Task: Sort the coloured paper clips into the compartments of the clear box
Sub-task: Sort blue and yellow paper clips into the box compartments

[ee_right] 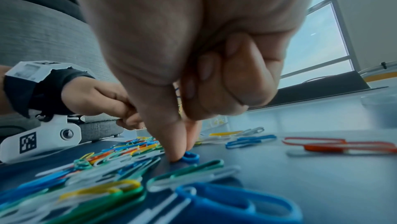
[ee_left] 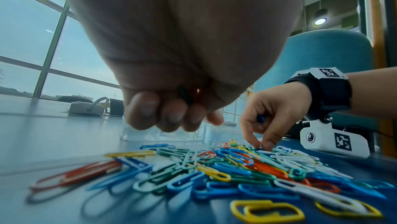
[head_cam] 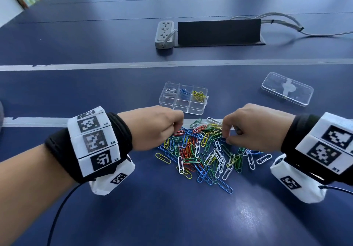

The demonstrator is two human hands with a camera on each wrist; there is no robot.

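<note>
Tangling first among the hazards: blue clip (ee_right: 190, 157) pinched at the edge of the pile (head_cam: 200, 154), just beside green and white neighbours, so likely to hook one on the lift and drag a wrong colour toward the clear box (head_cam: 191, 110). Slippage next, judged from thin wire lying flat on a smooth tabletop (head_cam: 172, 217), caught only by fingertips (ee_right: 174, 156). Also a chance of spilling what is already tucked in each palm while reaching for more, or of mixing colours on release over narrow compartments.

Right grip (head_cam: 254, 129) palm-down at the pile's far right side, thumb and forefinger pointed straight down and closed together on that blue clip against the tabletop, other fingers curled in, with a second bit of blue wire showing in the fold of the palm. Left grip (head_cam: 158, 125) hovering over the pile's far left corner, fingers curled tight round a green clip (ee_left: 184, 94), a glint of red beside it, hard to identify.

Box just beyond both hands, open, with white, blue and yellow clips in its far row; near row seemingly bare; most clips unsorted
</note>
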